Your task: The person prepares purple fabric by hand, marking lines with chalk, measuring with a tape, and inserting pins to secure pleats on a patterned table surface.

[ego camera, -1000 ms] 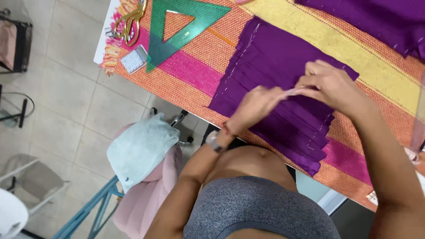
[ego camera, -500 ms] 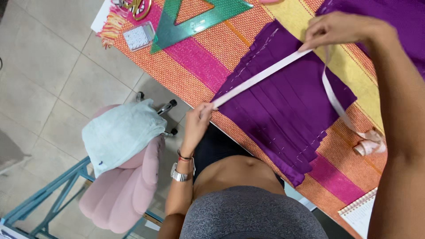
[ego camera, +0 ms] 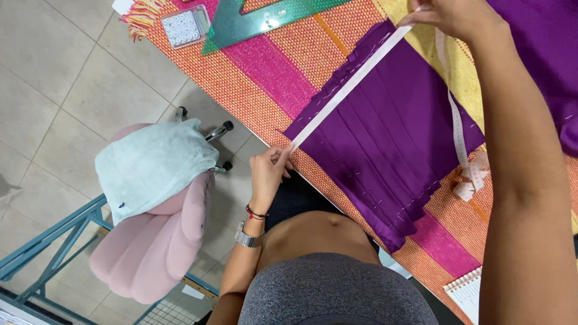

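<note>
Stretching a white measuring tape (ego camera: 349, 90) along the pinned edge of purple pleated cloth (ego camera: 391, 138), spread mid-table on a striped orange and pink mat (ego camera: 265, 72). Left hand (ego camera: 268, 171), at seven o'clock of the cloth, pinching the tape's near end; right hand (ego camera: 457, 18), at twelve o'clock, closed on the far end, slack trailing toward four o'clock. Risks, by judgement: tape sagging or drifting off the edge, giving a false reading; pins snagging it; pleats shifting under the pull.
</note>
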